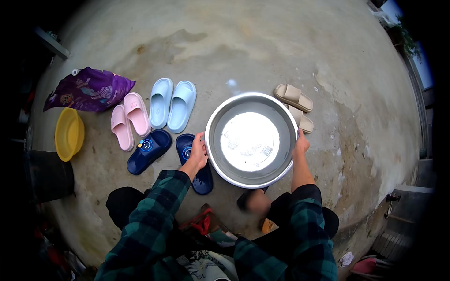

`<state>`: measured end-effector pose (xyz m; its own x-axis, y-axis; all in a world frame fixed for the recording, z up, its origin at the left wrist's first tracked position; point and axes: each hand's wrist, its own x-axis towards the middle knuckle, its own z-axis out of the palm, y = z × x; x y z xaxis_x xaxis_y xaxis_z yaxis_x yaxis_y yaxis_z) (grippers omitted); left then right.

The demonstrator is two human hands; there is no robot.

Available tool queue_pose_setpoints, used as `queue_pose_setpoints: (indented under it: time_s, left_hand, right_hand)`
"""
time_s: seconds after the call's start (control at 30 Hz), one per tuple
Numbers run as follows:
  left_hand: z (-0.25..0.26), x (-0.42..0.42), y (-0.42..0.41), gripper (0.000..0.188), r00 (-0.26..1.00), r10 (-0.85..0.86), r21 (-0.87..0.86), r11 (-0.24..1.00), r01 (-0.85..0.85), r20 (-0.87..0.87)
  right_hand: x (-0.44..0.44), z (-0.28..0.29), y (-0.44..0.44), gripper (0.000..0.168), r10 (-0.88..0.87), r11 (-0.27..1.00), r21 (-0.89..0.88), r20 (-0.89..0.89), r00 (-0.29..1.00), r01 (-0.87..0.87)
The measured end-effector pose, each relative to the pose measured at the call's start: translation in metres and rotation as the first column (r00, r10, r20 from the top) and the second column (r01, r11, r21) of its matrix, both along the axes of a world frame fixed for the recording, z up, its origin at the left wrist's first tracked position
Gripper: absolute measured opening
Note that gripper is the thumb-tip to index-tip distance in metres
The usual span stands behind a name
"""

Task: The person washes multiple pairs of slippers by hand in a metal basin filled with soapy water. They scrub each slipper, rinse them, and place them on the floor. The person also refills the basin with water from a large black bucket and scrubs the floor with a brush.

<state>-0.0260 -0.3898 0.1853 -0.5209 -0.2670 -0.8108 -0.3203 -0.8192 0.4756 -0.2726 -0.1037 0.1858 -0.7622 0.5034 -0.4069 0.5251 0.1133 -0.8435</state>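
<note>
A round stainless steel basin (286, 161) with some water in it is held in front of me by its rim. My left hand (199, 151) grips the left side, and my right hand (300, 143) grips the right side. Dark specks or bubbles show on its bright bottom. Below my left forearm lies one dark blue slide sandal (202, 181), partly covered by the arm. Its mate, another dark blue slide (149, 152) with a smiley badge, lies to the left. Two beige slides (293, 97) are on the right, the nearer one partly hidden by the basin.
Pink slides (137, 114) and light blue slides (182, 107) stand on the concrete floor to the left. Beyond them are a purple printed bag (93, 89), a yellow plastic basin (69, 135) and a black container (51, 175). Red straps (203, 221) lie between my legs.
</note>
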Motion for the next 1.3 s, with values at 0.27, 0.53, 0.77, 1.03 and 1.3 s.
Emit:
queue_pose_setpoints:
  time_s: [0.27, 0.53, 0.77, 1.03, 1.3]
  left_hand:
    - [0.002, -0.013, 0.009, 0.061, 0.998, 0.001, -0.028, 1.000, 0.001, 0.061]
    - [0.002, 0.010, 0.021, 0.052, 0.973, -0.150, -0.828, 0.513, 0.226, 0.173]
    - [-0.021, 0.068, -0.004, 0.080, 0.627, -0.238, -0.668, -0.344, 0.659, 0.742]
    - [-0.008, 0.084, -0.045, 0.049, 0.268, -0.362, -0.435, -0.539, 0.721, 0.893]
    - [0.102, 0.069, -0.107, 0.038, 0.360, -0.385, -0.481, -0.846, 0.230, 0.850]
  right_hand:
    - [-0.013, -0.050, 0.017, 0.042, -0.003, 0.989, -0.147, -0.004, 1.000, 0.002]
    - [-0.017, -0.065, 0.029, 0.052, 0.226, 0.973, 0.001, 0.163, 0.960, -0.229]
    - [-0.012, -0.004, -0.012, 0.058, 0.794, 0.184, 0.914, 0.079, 0.603, -0.362]
    - [-0.042, 0.151, 0.033, 0.048, 0.912, 0.042, 0.936, 0.107, 0.396, -0.349]
    - [-0.029, 0.211, 0.119, 0.040, 0.784, 0.533, 0.773, -0.298, 0.545, -0.345]
